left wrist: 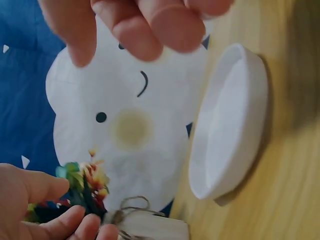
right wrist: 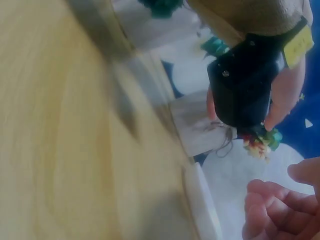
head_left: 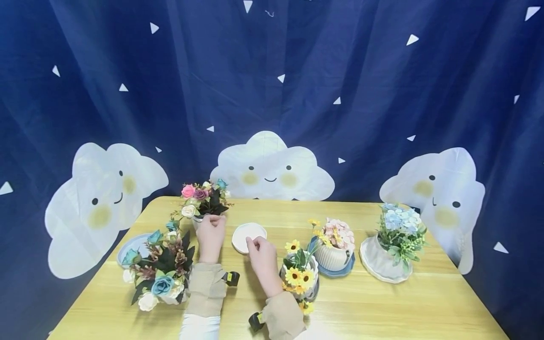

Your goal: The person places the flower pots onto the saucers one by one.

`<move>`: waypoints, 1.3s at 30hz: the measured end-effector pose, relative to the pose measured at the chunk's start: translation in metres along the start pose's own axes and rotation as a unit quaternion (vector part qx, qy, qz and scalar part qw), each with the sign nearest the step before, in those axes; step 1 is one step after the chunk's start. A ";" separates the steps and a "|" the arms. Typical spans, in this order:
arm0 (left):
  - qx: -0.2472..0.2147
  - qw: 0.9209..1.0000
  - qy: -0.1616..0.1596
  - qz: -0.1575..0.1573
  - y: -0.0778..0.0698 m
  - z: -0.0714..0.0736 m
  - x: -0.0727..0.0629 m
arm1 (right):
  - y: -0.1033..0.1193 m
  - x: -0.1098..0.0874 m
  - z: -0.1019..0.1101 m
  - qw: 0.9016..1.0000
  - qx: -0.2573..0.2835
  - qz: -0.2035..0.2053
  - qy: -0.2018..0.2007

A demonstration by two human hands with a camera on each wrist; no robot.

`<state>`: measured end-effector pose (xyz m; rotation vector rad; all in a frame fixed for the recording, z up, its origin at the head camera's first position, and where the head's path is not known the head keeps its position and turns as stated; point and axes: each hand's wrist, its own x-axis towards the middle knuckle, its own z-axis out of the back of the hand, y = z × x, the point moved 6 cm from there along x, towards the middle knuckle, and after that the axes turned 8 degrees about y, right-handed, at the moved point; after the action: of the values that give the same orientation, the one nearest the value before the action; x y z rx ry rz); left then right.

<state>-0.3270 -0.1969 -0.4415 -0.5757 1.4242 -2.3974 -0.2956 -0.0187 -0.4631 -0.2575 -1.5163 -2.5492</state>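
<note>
My left hand (head_left: 210,238) is before a pot of pink, white and teal flowers (head_left: 204,198). Thumb and fingers stand apart in the left wrist view, with the flowers behind the gap. A twine bow ties that pale pot (left wrist: 150,225). My right hand (head_left: 262,257) hovers over the near edge of a small white saucer (head_left: 246,231). Its fingers are loosely curled around nothing, as the right wrist view shows. From the left wrist view, the saucer (left wrist: 220,125) lies on the table between both hands.
Left of my forearm stands a pot of blue and white roses (head_left: 161,278), by a pale blue plate (head_left: 127,245). To the right are yellow daisies (head_left: 299,276), a ribbed pot with pink blooms (head_left: 333,255) on a blue saucer, and blue hydrangeas (head_left: 399,226) above a white saucer.
</note>
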 end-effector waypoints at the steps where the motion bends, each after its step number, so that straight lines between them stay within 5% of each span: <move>1: -0.003 1.000 -0.009 0.005 0.003 0.000 0.001 | -0.002 0.001 0.001 1.000 0.001 -0.003 -0.003; 9: -0.049 0.996 -0.053 0.057 0.022 0.005 0.002 | -0.016 0.004 0.006 0.999 -0.002 -0.016 -0.038; 19: -0.141 0.984 -0.057 0.093 0.039 0.003 0.006 | -0.023 0.001 0.006 0.997 -0.017 -0.039 -0.059; 29: -0.133 0.986 -0.050 0.089 0.040 0.003 0.011 | -0.035 0.002 -0.001 0.996 -0.043 -0.068 -0.049; 39: -0.077 0.990 -0.101 0.067 0.048 0.002 0.020 | -0.032 0.005 -0.004 0.994 -0.075 -0.076 -0.026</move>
<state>-0.3412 -0.2297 -0.4796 -0.7130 1.5165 -2.0743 -0.3079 -0.0073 -0.4915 -0.2374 -1.4123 -2.8017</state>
